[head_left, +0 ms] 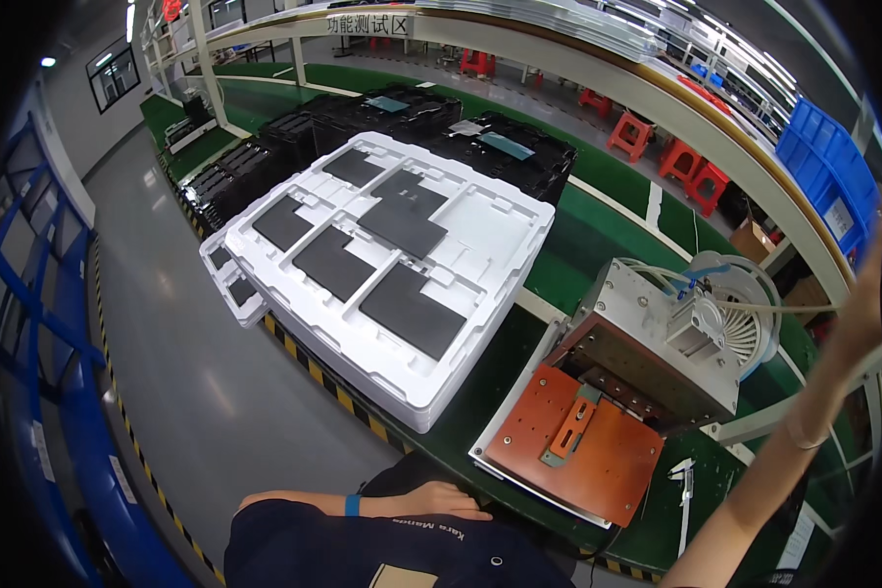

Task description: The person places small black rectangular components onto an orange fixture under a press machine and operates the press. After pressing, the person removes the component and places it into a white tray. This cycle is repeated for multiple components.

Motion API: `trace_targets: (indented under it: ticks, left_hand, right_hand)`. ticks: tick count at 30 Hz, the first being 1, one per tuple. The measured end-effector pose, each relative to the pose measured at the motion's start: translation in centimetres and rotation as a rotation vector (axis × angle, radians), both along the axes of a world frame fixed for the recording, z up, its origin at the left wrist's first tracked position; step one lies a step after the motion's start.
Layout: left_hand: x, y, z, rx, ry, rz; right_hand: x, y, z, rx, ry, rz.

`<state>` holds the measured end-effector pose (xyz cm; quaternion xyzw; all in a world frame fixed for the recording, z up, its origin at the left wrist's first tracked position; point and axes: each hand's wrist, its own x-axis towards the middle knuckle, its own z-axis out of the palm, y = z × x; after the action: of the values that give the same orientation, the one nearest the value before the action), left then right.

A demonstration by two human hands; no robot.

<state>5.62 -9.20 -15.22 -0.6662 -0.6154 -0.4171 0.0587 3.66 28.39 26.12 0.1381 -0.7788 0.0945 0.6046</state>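
Observation:
My left hand (446, 501), with a blue wristband, lies at the table's front edge against my dark shirt, its fingers loosely stretched out and nothing visible in them. My right arm reaches up along the right side. Its hand (864, 299) is blurred at the dark rim, near a blue bin (821, 157), and its fingers are hidden. Between my arms stands a metal press fixture (647, 343) with an orange base plate (612, 461) and a slotted block (570, 426) on it. Left of it, stacked white trays (416, 387) hold several dark grey flat plates (414, 312).
A caliper (686, 500) lies right of the fixture on the green table (495, 367). Black crates (519, 162) stand behind the trays. A shelf beam (745, 147) curves overhead. Red stools (629, 135) stand beyond, and a blue rack (44, 343) rises at the left.

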Motion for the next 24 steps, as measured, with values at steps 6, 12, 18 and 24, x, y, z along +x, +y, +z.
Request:
trace_targets:
  ticks: [6, 12, 18, 24]
  left_hand:
    - [-0.4, 0.0, 1.7, 0.037, 0.14, -0.011]
    - [-0.2, -3.6, 2.2, 0.049, -0.026, 0.081]
    - [-1.1, -3.6, 2.8, 0.104, -0.036, 0.106]
    - [-1.9, -2.1, 4.7, 0.13, 0.034, 0.063]
  right_hand:
    - [-10.7, -22.0, -10.0, 0.099, -0.646, 0.265]
    - [-16.9, -25.8, -14.3, -0.017, -0.973, 0.208]
    - [-16.9, -25.3, -15.8, -0.087, -0.785, 0.223]
    - [-7.4, -18.9, -12.4, -0.024, -0.555, 0.267]
